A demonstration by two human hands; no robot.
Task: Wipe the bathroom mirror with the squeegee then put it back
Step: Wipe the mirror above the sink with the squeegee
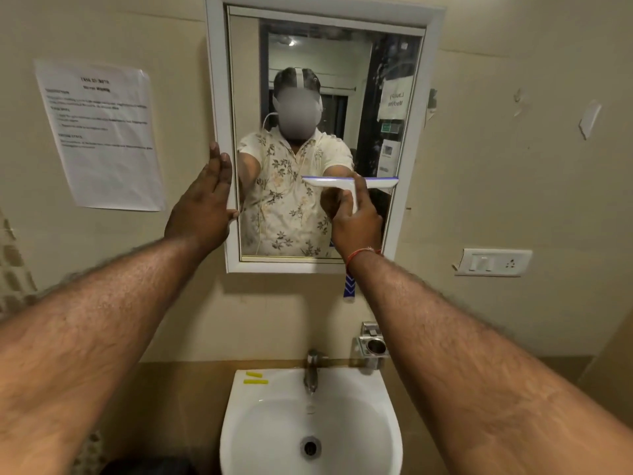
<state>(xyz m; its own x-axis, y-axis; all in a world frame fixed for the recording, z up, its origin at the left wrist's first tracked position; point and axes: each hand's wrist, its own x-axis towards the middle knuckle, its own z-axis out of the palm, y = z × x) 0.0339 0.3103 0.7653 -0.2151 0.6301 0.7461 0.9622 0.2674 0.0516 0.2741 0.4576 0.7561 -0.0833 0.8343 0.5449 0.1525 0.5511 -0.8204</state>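
1. Gripping the squeegee [342,182] by its handle: right hand [356,221], fingers curled round it, one finger laid up the handle toward the blade. Grip closed on the handle.
2. Handle runs roughly vertical through the fist; its blue-striped end shows below the wrist. Blade sits directly above the grip, long axis horizontal.
3. Blade lies against the mirror [318,46] glass, right half, lower-middle height, right tip close to the right frame edge.
4. Left hand [202,200]: fingers straight, flat on the left side of the mirror frame [219,80], apparently bracing; well apart from the tool.
5. Judgement: wiping stroke in hand. Only a short strip of glass lies under the blade, so the pull is downward, toward the grip, blade level. The left half of the glass lies beside the blade, toward the left hand.
6. Sink [274,406] directly beneath. Squeegee's resting place not identifiable.
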